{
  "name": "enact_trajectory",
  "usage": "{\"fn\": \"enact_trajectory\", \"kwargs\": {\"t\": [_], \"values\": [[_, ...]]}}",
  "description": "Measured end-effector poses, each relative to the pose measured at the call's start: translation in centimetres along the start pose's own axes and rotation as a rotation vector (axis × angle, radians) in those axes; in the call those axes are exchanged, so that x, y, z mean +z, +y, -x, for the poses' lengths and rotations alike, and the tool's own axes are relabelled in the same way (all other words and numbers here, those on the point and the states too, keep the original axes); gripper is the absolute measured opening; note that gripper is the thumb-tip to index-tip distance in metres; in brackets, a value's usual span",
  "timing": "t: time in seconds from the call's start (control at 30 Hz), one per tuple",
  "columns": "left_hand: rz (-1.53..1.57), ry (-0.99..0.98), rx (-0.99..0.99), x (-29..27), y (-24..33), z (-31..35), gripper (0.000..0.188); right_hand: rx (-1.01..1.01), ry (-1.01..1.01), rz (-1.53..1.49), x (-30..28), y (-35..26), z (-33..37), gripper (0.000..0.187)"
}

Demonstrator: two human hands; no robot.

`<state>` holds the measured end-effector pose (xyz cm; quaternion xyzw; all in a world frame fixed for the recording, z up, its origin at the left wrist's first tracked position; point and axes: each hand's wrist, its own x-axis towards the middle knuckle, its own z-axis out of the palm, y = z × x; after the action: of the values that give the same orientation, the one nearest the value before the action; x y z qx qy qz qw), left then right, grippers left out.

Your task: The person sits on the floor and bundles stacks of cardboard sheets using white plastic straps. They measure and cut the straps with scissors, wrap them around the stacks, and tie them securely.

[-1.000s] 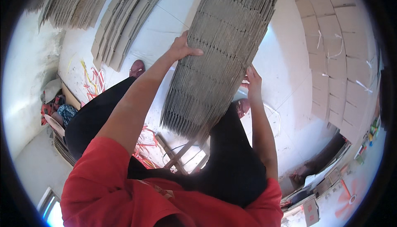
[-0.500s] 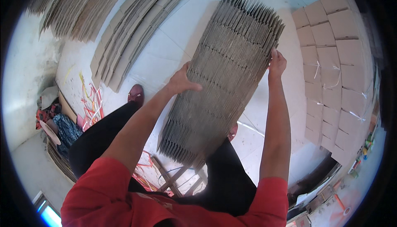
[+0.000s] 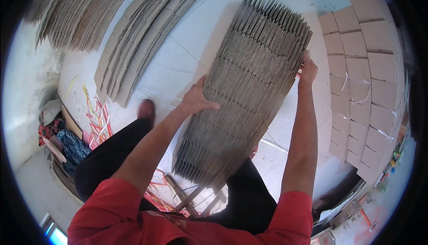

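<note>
A long bundle of flat cardboard pieces (image 3: 243, 80), packed on edge, stands between my two hands and slants from far right toward my lap. Against its left side is my left hand (image 3: 198, 98), its thumb lying over the top edges and its other fingers down the side, partly hidden. Farther up, my right hand (image 3: 307, 70) grips the right side near the far end, fingers bent in against the cardboard. The bundle's near end lies between my knees, and its underside is out of sight.
Long rows of cardboard (image 3: 154, 35) lie at the far left, beside a taller brown pile (image 3: 91, 11). Tied cardboard stacks (image 3: 356, 84) stand on the right. Red and yellow straps (image 3: 100, 120) litter the floor by my left shoe (image 3: 146, 111). Wooden bars (image 3: 189, 200) show below the bundle.
The bundle and both hands sit slightly farther right in view, with the same hold. My left shoe is now blurred and has shifted a little.
</note>
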<state>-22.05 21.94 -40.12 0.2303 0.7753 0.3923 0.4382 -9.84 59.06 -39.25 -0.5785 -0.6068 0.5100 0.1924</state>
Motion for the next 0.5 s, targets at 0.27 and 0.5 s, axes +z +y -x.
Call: {"fn": "enact_trajectory", "kwargs": {"t": [0.27, 0.5], "values": [[-0.013, 0.013, -0.002, -0.4, 1.1, 0.1, 0.122, -0.089, -0.096, -0.122, -2.6, 3.9, 0.4, 0.071], [-0.021, 0.011, -0.039, -0.4, 1.9, 0.4, 0.119, -0.863, -0.368, 0.283, 2.0, -5.9, -14.6, 0.051]]}}
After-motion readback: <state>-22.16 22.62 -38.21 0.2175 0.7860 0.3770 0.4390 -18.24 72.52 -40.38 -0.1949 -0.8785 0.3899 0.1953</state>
